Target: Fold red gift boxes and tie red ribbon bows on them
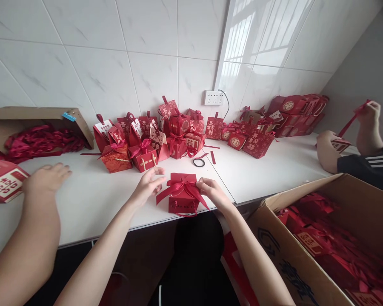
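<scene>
A small red gift box (178,203) with a red ribbon bow (181,187) stands near the front edge of the white table (92,199). My right hand (212,192) pinches the right side of the bow. Just left of the box, my left hand (148,183) hovers with its fingers stretched out and apart, holding nothing.
Several finished red boxes (143,144) stand along the tiled wall. A black hair tie (198,162) lies behind my box. Another person's hand (46,178) rests at the left near a cardboard box of ribbons (38,140). A second person's hands (328,148) tie a ribbon at right. An open carton (306,272) sits below.
</scene>
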`<state>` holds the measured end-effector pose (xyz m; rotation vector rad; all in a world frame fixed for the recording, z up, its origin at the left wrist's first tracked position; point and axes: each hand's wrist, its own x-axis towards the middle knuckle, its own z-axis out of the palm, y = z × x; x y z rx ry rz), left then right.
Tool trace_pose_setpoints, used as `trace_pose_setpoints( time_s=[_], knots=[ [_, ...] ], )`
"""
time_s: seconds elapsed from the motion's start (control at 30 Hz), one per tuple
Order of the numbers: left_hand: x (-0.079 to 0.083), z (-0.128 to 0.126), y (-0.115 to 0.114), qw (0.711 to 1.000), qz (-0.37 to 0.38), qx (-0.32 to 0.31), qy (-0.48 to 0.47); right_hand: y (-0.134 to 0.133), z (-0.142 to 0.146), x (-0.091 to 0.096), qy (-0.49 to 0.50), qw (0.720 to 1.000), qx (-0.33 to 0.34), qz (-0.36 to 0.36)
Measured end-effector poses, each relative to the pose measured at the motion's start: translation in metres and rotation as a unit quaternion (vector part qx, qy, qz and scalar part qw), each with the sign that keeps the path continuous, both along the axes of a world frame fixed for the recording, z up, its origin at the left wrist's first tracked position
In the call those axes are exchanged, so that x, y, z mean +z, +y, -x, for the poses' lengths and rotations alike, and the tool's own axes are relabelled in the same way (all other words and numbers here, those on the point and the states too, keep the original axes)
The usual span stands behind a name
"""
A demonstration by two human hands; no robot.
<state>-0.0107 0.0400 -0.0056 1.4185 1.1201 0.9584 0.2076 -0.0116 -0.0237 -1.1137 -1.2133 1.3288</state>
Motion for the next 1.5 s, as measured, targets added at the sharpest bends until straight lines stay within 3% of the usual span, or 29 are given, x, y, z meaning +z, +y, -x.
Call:
trace_pose_setpoints(
  time_s=[0.1, 0.2, 0.27, 0.43, 0.57, 0.67, 0.73, 0.8, 0.93, 1.07, 1.13, 1.2, 1.37, 1.5],
  knots=[
    [0.0, 0.003, 0.001, 0.997, 0.073, 0.028, 0.008, -0.002, 0.0, 0.0, -0.021, 1.0, 0.001, -0.008],
    [0.002, -0.001, -0.006, 0.99, 0.086, -0.055, 0.098, -0.004, 0.001, 0.0, -0.038, 0.999, 0.001, -0.015],
    [0.003, -0.005, -0.013, 0.988, 0.046, -0.082, 0.121, -0.006, 0.002, 0.0, -0.043, 0.999, 0.0, -0.021],
    [0.003, -0.012, -0.016, 0.991, -0.076, -0.074, 0.086, -0.01, 0.004, 0.003, -0.032, 0.999, 0.004, -0.034],
    [0.003, -0.01, -0.012, 0.994, -0.034, -0.099, 0.037, -0.008, 0.0, 0.003, -0.06, 0.998, 0.0, -0.034],
    [0.003, -0.005, -0.011, 0.994, 0.012, -0.109, 0.008, -0.011, -0.003, 0.002, -0.139, 0.986, -0.072, -0.049],
    [0.004, 0.0, -0.011, 0.993, 0.023, -0.114, 0.009, -0.018, -0.001, 0.004, -0.2, 0.961, -0.152, -0.115],
    [0.004, 0.003, -0.01, 0.994, 0.009, -0.11, 0.021, -0.028, 0.006, 0.011, -0.261, 0.919, -0.196, -0.221],
    [0.006, 0.004, -0.008, 0.993, -0.022, -0.109, 0.045, -0.042, 0.034, 0.024, -0.388, 0.826, -0.108, -0.395],
    [0.008, 0.003, -0.008, 0.986, -0.01, -0.158, 0.054, -0.035, 0.06, 0.017, -0.512, 0.728, -0.056, -0.453],
    [0.009, 0.003, -0.01, 0.983, -0.022, -0.169, 0.062, -0.03, 0.064, 0.009, -0.529, 0.708, -0.079, -0.461],
    [0.011, 0.003, -0.011, 0.983, -0.031, -0.167, 0.072, -0.029, 0.062, 0.003, -0.504, 0.723, -0.1, -0.461],
    [0.02, -0.002, -0.012, 0.985, -0.01, -0.168, 0.036, -0.035, 0.042, -0.003, -0.341, 0.825, -0.116, -0.436],
    [0.021, -0.01, -0.011, 0.976, 0.03, -0.214, 0.004, -0.038, 0.032, -0.006, -0.268, 0.861, -0.103, -0.419]
  ],
)
